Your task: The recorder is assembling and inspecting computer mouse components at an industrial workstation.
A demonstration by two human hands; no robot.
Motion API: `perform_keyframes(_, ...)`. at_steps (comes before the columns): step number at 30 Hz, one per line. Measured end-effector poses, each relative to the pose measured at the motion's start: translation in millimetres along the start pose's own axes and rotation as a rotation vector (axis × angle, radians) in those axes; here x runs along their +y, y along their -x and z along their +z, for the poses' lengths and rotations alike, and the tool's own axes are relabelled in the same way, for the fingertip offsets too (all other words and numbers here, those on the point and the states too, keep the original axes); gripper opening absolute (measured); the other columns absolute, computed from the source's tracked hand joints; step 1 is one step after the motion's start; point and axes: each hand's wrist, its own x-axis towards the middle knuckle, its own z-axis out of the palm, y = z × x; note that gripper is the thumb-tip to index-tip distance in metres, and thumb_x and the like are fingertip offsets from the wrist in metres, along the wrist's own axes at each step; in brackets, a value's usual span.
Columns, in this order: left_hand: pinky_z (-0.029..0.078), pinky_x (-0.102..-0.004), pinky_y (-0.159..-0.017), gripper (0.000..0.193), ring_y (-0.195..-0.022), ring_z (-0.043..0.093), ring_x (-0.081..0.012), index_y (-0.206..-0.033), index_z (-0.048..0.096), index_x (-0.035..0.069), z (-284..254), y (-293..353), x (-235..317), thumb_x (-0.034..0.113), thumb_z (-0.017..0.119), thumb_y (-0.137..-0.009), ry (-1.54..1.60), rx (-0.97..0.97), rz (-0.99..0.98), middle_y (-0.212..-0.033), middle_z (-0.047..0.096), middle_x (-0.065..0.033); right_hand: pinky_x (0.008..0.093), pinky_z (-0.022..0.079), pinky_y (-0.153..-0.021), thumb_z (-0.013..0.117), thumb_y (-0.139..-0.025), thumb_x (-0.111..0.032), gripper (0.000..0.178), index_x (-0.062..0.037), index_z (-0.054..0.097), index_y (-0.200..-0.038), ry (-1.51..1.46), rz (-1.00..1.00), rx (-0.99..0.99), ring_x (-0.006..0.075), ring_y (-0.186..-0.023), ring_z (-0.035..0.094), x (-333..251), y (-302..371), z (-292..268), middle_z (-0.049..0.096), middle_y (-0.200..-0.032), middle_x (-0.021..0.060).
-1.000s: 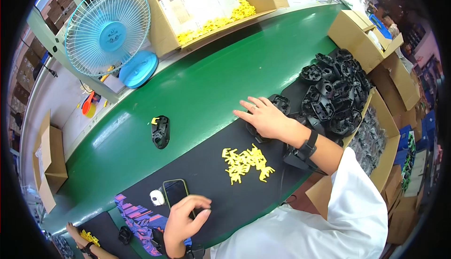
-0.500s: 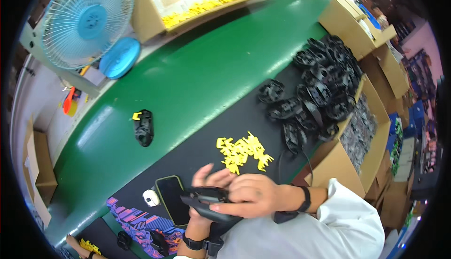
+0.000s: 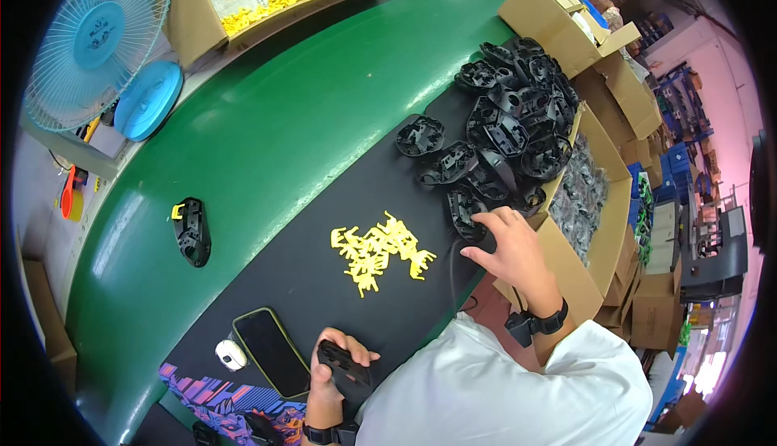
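Note:
A black plastic mouse shell (image 3: 348, 375) rests in my left hand (image 3: 328, 347), fingers and thumb closed around it, near the table's front edge. My right hand (image 3: 518, 253) is at the near side of a heap of black mouse shells (image 3: 518, 122). Its thumb and fingers are apart, the fingertips close to the nearest shell (image 3: 464, 213); whether they touch it I cannot tell. Small yellow plastic clips (image 3: 372, 256) lie in a loose pile on the black mat (image 3: 324, 235), between my hands. Farther left on the green belt (image 3: 243, 146) sits a shell with a yellow clip (image 3: 192, 231).
A phone (image 3: 271, 353) and a white earbud case (image 3: 231, 354) lie left of my left hand. Right of the heap stands a carton of grey parts (image 3: 579, 195). Another carton (image 3: 194, 17) holds yellow clips at the back, beside a blue fan (image 3: 97, 37).
My right hand has left the shell that both hands were on and moved right to the heap. The left hand keeps hold of its shell. The whole view has shifted.

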Motion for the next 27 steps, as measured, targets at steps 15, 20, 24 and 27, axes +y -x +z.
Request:
perform_keyframes(15, 0.035, -0.0292, -0.064, 0.069, -0.072, 0.040, -0.0168, -0.091, 0.050, -0.004, 1, 18, 9, 0.063, 0.054, -0.076, -0.141, -0.038, -0.397, -0.081, 0.042, -0.0091, 0.0389, 0.049, -0.070, 0.071, -0.077, -0.030, 0.028, -0.0060, 0.061, -0.088, -0.027, 0.325, -0.231, 0.0291, -0.082, 0.063, 19, 22, 4, 0.064, -0.085, 0.0101)
perform_keyframes(20, 0.035, -0.0301, -0.060, 0.070, -0.069, 0.040, -0.0176, -0.090, 0.049, -0.003, -2, 9, 11, 0.066, 0.049, -0.079, -0.034, 0.042, -0.166, -0.080, 0.042, -0.0092, 0.0392, 0.050, -0.071, 0.067, -0.081, -0.025, 0.022, -0.0055, 0.064, -0.089, -0.088, 0.167, -0.109, 0.0307, -0.082, 0.063, 27, 25, 12, 0.064, -0.086, 0.0106)
perform_keyframes(24, 0.032, -0.0300, -0.056, 0.074, -0.065, 0.039, -0.0164, -0.092, 0.050, -0.003, 0, 7, 17, 0.070, 0.045, -0.079, -0.021, 0.145, -0.006, -0.080, 0.044, -0.0088, 0.0389, 0.050, -0.072, 0.064, -0.083, -0.018, 0.020, -0.0083, 0.068, -0.099, -0.286, 0.024, -0.383, 0.0313, -0.082, 0.062, 41, 34, 9, 0.064, -0.085, 0.0123)
perform_keyframes(27, 0.040, -0.0311, -0.056, 0.080, -0.067, 0.047, -0.0196, -0.097, 0.051, -0.006, 0, 7, 22, 0.072, 0.045, -0.081, -0.020, 0.144, 0.028, -0.083, 0.047, -0.0115, 0.0379, 0.050, -0.072, 0.065, -0.081, -0.018, 0.025, -0.0114, 0.070, -0.105, -0.335, -0.047, -0.663, 0.0317, -0.082, 0.063, 66, 47, -1, 0.064, -0.083, 0.0137)
